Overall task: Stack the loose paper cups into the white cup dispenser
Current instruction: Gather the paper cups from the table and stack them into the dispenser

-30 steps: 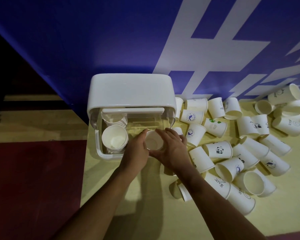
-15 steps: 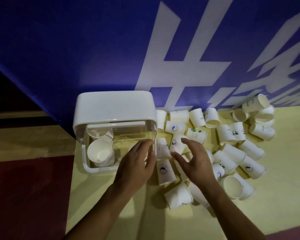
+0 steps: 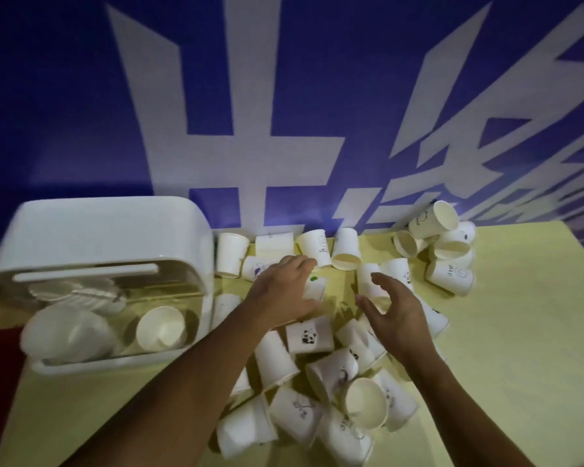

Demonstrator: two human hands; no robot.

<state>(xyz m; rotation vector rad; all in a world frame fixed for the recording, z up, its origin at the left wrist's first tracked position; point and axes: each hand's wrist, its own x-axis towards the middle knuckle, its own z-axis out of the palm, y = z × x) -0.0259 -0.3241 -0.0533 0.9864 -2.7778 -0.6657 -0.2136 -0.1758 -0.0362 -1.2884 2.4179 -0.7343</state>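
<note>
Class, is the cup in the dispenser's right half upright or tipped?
Upright: the cup in the dispenser shows its round mouth facing up, with its inner bottom visible.

I saw a pale yellow table [image 3: 520, 332] standing against a blue banner [image 3: 64, 96] with big white characters [image 3: 250, 146].

On the yellow table [image 3: 506, 332] the white cup dispenser [image 3: 105, 227] stands at the left, with an upright cup [image 3: 161, 328] inside. Loose paper cups [image 3: 309, 337] lie tumbled beside it. The left hand [image 3: 280, 291] reaches over a green-marked cup [image 3: 316, 287], fingers [image 3: 300, 264] loosely extended. The right hand [image 3: 398, 315] hangs nearby above the pile, palm slack and uncurled.
</note>
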